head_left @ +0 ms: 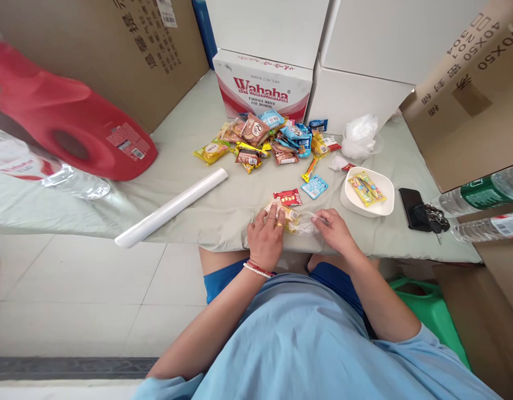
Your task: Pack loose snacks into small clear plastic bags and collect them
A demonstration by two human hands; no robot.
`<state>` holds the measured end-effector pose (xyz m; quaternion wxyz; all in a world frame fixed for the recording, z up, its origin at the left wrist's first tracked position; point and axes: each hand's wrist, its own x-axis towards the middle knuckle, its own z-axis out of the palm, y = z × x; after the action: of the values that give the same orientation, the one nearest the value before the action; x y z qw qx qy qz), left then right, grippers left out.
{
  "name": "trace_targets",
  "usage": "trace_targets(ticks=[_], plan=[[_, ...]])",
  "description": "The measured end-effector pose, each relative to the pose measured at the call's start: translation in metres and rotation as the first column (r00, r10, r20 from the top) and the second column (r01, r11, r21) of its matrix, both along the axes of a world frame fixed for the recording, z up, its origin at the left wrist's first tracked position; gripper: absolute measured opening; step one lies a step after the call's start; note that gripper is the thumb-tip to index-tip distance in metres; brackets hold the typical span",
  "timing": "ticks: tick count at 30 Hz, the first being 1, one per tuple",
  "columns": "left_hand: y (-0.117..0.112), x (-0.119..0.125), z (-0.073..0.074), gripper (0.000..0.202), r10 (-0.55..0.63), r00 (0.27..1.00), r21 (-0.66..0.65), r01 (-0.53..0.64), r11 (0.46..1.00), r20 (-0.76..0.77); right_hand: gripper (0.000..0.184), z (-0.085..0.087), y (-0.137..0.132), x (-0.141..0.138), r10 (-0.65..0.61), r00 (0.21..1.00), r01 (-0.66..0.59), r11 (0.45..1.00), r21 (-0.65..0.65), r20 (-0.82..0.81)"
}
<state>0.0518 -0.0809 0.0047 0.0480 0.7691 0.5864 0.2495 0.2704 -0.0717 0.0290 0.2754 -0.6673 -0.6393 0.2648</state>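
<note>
My left hand lies palm down on a clear plastic bag holding a yellow snack packet, fingers pressed on it. The bag's right end is pinched by my right hand. The bag rests near the front edge of the cloth-covered surface. Just beyond it lie a red snack packet and a blue packet. A pile of mixed snack packets sits farther back.
A white bowl with two packets stands right of my hands, then a black phone with keys and water bottles. A white roll lies left. A Wahaha box, cardboard boxes and a red bag surround the surface.
</note>
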Motion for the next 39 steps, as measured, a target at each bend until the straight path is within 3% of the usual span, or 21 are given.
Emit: trace_targets(ticks=[5, 8, 13, 18, 20, 23, 25, 27, 31, 34, 36, 39], plan=[[-0.003, 0.000, 0.001, 0.044, -0.014, 1.000, 0.011, 0.014, 1.000, 0.005, 0.021, 0.035, 0.002, -0.013, 0.012, 0.994, -0.024, 0.994, -0.111, -0.107], [-0.006, 0.003, 0.002, 0.048, -0.047, 0.999, 0.031, 0.048, 0.998, -0.011, 0.021, 0.045, 0.019, -0.041, 0.073, 0.997, -0.074, 0.997, -0.035, -0.032], [-0.005, 0.003, 0.006, 0.049, -0.056, 0.998, 0.007, 0.056, 0.998, 0.032, 0.018, 0.036, 0.041, -0.086, 0.130, 0.945, -0.132, 0.991, -0.016, 0.301], [-0.005, -0.010, 0.013, 0.043, -0.102, 0.975, -0.011, 0.106, 0.994, 0.196, 0.019, 0.021, 0.028, -0.098, 0.136, 0.892, -0.174, 0.984, 0.049, 0.431], [-0.005, -0.016, 0.016, 0.046, -0.110, 0.927, -0.019, 0.126, 0.992, 0.358, 0.020, 0.015, 0.024, -0.096, 0.134, 0.876, -0.187, 0.980, 0.072, 0.464], [0.001, -0.025, 0.019, 0.055, -0.032, 0.769, -0.104, 0.127, 0.986, 0.639, 0.020, 0.007, 0.024, -0.093, 0.127, 0.861, -0.200, 0.975, 0.098, 0.492], [0.011, -0.027, 0.020, 0.057, 0.044, 0.672, -0.170, 0.123, 0.978, 0.739, 0.020, 0.003, 0.026, -0.092, 0.133, 0.862, -0.220, 0.968, 0.123, 0.490], [0.022, -0.027, 0.017, 0.056, 0.098, 0.629, -0.200, 0.094, 0.975, 0.772, 0.019, 0.000, 0.028, -0.093, 0.139, 0.863, -0.237, 0.960, 0.146, 0.485], [0.036, -0.021, 0.005, 0.064, 0.186, 0.698, -0.182, -0.081, 0.980, 0.692, 0.019, -0.005, 0.029, -0.093, 0.135, 0.869, -0.254, 0.947, 0.195, 0.477], [0.039, -0.016, -0.002, 0.078, 0.342, 0.749, -0.299, -0.200, 0.933, 0.567, 0.019, -0.008, 0.028, -0.092, 0.131, 0.889, -0.257, 0.936, 0.242, 0.438], [0.040, -0.015, -0.002, 0.072, 0.408, 0.801, -0.384, -0.244, 0.890, 0.437, 0.020, -0.007, 0.026, -0.092, 0.132, 0.907, -0.247, 0.936, 0.251, 0.399], [0.039, -0.015, 0.004, 0.044, 0.340, 0.904, -0.388, -0.224, 0.894, 0.260, 0.023, 0.000, 0.019, -0.090, 0.141, 0.939, -0.219, 0.948, 0.232, 0.313]])
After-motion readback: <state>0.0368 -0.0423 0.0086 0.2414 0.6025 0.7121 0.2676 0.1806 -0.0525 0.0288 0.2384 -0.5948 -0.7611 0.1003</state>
